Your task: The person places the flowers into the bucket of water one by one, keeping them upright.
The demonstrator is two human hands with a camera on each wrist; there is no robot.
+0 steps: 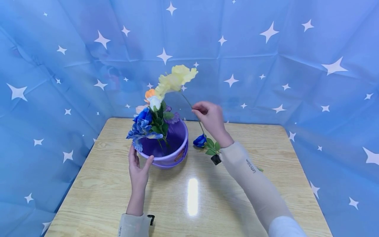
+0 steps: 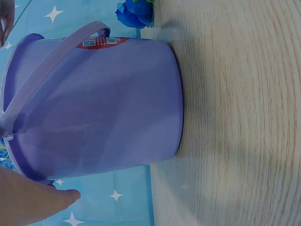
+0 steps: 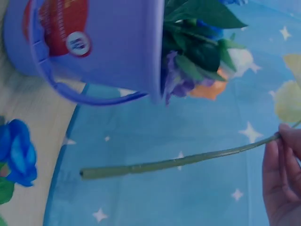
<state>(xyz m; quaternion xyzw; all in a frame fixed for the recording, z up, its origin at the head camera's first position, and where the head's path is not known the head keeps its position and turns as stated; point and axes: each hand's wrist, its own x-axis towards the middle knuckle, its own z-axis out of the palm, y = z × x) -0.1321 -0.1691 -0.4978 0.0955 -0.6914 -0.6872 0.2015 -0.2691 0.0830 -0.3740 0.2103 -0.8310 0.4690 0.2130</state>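
A purple bucket (image 1: pixel 177 154) stands upright on the table, with several artificial flowers (image 1: pixel 160 120) leaning out of it. My left hand (image 1: pixel 138 171) holds the bucket's near left rim, thumb toward the front and fingers at the side, partly hidden by blue petals. To the right of the bucket, my right hand (image 1: pixel 210 117) pinches the thin green stem of a yellow artificial flower (image 1: pixel 176 79) between thumb and fingers. The yellow bloom is up and to the left of that hand, and the bare stem end (image 3: pixel 108 172) hangs down outside the bucket.
A blue artificial rose (image 1: pixel 200 141) with green leaves lies on the wooden table (image 1: pixel 266 144), partly under the right forearm. A bit of green shows beyond the sleeve. The bucket's handle (image 2: pixel 56 61) hangs down its side. A blue star-printed curtain (image 1: pixel 237 49) surrounds the table.
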